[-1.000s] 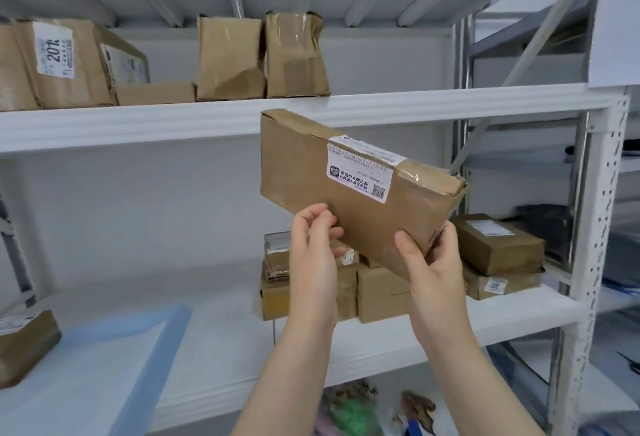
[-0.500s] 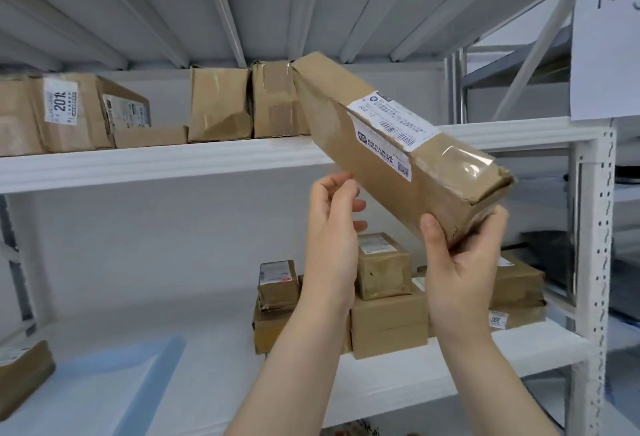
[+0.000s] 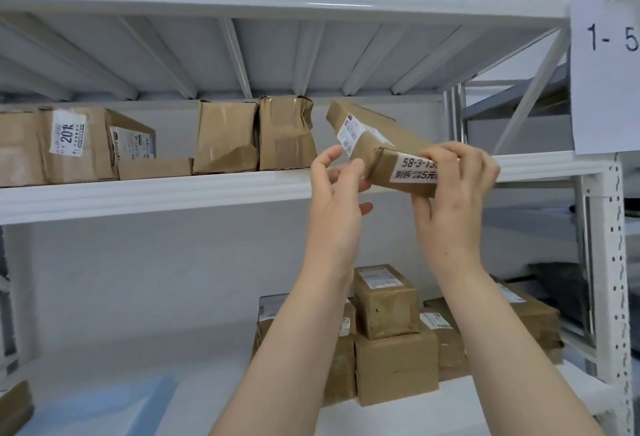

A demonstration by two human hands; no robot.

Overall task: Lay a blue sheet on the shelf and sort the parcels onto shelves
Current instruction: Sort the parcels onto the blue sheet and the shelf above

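Observation:
A long brown parcel (image 3: 375, 143) with white labels lies partly on the upper shelf (image 3: 156, 195), its near end sticking out over the front edge. My right hand (image 3: 453, 189) grips that near end, fingers over the top and thumb underneath. My left hand (image 3: 337, 189) is at the parcel's left near corner, fingers loosely curled and touching its side. A blue sheet (image 3: 114, 404) lies on the lower shelf (image 3: 173, 349) at the bottom left.
Several brown parcels (image 3: 225, 137) stand along the upper shelf to the left. A stack of parcels (image 3: 394, 335) sits on the lower shelf behind my forearms. A white upright post (image 3: 609, 262) with a paper sign (image 3: 606, 75) stands at the right.
The parcel went from tilted in the air in front of the shelf up onto the upper shelf, far end first. Both hands rose with it, and my view tilted upward.

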